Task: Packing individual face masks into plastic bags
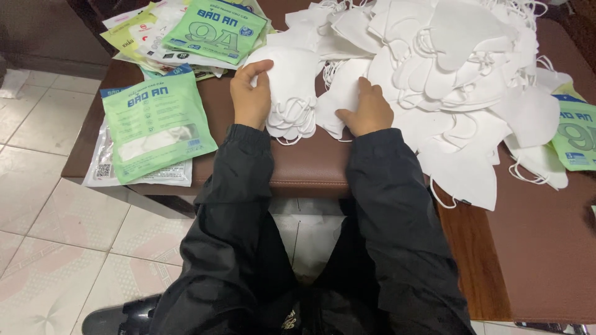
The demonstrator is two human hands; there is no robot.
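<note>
My left hand (pixel 251 94) grips the left edge of a stack of white folded face masks (pixel 290 93) lying on the brown table (pixel 298 167). Beside it, my right hand (pixel 367 111) presses down on another white mask (pixel 338 93), fingers curled over its lower edge. Both arms wear black sleeves. A large loose pile of white masks (pixel 459 56) with ear loops spreads to the right of my hands.
A green mask packet (pixel 155 124) lies flat at the table's left edge over other packets. More green and yellow packets (pixel 198 31) are stacked at the back left. Another green packet (pixel 574 133) sits at the far right. Tiled floor (pixel 56 236) lies below.
</note>
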